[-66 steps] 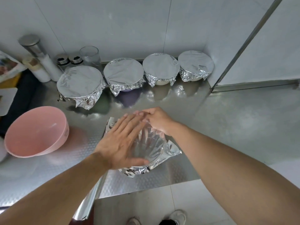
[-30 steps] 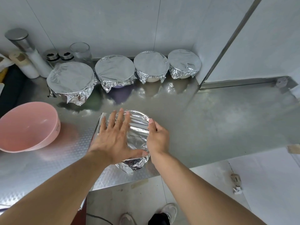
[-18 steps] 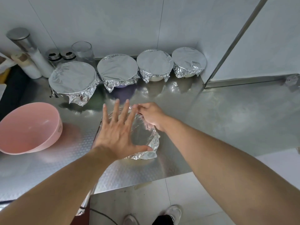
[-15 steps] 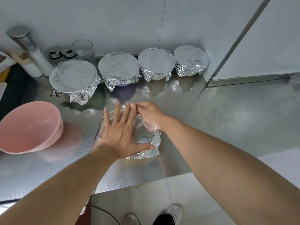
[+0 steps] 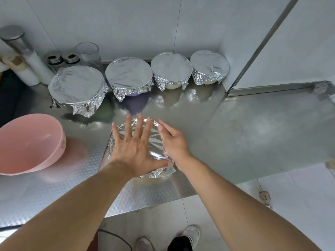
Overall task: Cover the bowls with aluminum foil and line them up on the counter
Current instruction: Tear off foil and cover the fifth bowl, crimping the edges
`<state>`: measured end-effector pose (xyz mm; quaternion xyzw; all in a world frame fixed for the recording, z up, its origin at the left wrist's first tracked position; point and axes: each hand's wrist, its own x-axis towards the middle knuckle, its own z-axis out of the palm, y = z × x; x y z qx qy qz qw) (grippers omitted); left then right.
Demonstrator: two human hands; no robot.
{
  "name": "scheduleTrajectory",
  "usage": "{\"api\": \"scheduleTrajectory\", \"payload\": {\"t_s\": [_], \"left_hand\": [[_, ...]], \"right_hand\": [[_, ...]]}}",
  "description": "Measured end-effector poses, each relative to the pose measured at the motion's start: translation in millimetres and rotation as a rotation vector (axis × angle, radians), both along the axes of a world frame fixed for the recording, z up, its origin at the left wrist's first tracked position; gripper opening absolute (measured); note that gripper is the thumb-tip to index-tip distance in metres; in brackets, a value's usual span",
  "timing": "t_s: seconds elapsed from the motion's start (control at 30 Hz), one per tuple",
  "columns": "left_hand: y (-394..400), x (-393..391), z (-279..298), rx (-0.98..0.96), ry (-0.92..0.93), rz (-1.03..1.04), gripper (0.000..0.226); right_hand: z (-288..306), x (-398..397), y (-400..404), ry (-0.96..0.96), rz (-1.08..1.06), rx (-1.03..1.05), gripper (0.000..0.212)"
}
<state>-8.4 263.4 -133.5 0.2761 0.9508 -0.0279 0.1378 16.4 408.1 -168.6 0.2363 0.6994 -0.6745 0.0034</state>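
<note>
- Steel counter (image 5: 253,134): fills the middle of the frame; embossed sheet at lower left.
- Four foil-covered bowls (image 5: 128,77): in a row, upper centre, along the wall.
- Fifth foil-wrapped bowl (image 5: 154,142): centre, near the front edge.
- Pink bowl (image 5: 27,144): left edge, uncovered, tilted.
- Jars and a glass (image 5: 88,51): upper left corner.

Grey wall panels (image 5: 137,24), tiled floor (image 5: 163,220)

Pink bowl (image 5: 30,144), silver foil (image 5: 155,142), embossed steel counter (image 5: 253,138)
</note>
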Motion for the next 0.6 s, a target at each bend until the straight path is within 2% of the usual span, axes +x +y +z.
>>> {"api": "scheduleTrajectory", "payload": {"t_s": [0.13,0.23,0.47,0.6], "left_hand": [[0,0,0,0.022,-0.007,0.011,0.139],[2,2,2,0.022,-0.018,0.052,0.138],[-15,3,4,0.014,0.022,0.044,0.146],[-11,-2,0,0.007,0.048,-0.025,0.143]], "right_hand": [[-11,12,-5,0.034,-0.099,0.024,0.036],[-2,5,-3,0.03,-0.066,0.071,0.035],[25,-40,22,-0.033,0.349,0.244,0.038],[21,-48,23,-0.023,0.372,0.235,0.037]]}}
